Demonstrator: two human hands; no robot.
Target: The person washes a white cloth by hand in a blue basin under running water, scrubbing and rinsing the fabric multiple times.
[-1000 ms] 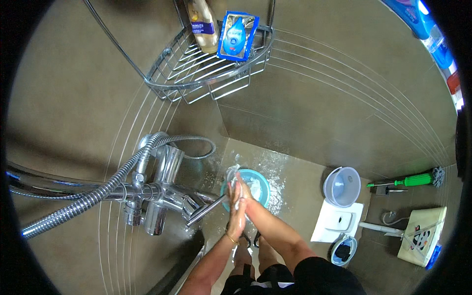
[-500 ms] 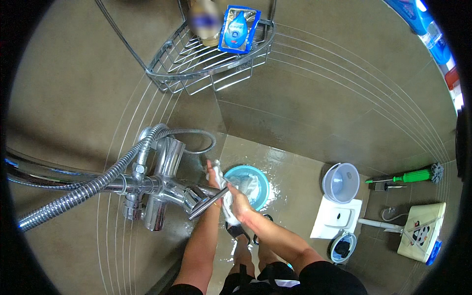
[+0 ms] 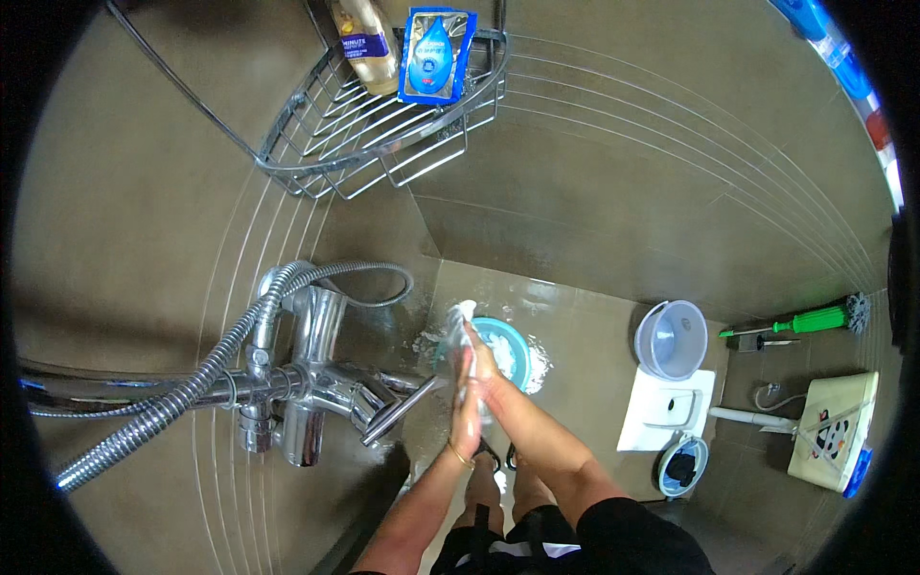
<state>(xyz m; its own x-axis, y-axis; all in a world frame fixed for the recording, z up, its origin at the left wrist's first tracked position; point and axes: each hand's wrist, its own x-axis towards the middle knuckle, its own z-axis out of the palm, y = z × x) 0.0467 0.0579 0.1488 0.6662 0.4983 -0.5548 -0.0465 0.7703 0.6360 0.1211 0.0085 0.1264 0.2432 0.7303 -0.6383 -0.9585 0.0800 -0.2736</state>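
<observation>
A wet white cloth [image 3: 458,324] is pressed between my two hands, its upper end sticking out past the fingertips. My left hand [image 3: 465,414] lies along the cloth's left side, a thin band round its wrist. From the right, my right hand [image 3: 483,372] closes against it, so the palms and most of the cloth are hidden. Directly beyond them on the wet floor is a teal basin [image 3: 520,347], partly covered by my hands, with something white inside. Just left of my hands juts the lever of a chrome shower mixer [image 3: 331,383].
A wire corner rack [image 3: 287,168] holds a bottle [image 3: 369,53] and a blue sachet [image 3: 436,57]. To the right stand a pale bucket [image 3: 671,340], a white squat toilet [image 3: 661,410], a small bin [image 3: 683,467], a cream cistern [image 3: 832,431] and a green-handled brush [image 3: 813,318].
My hands have moved right, off from the mixer lever, with the cloth. They were apart along the hanging cloth and are now pressed together around it. The view has shifted slightly.
</observation>
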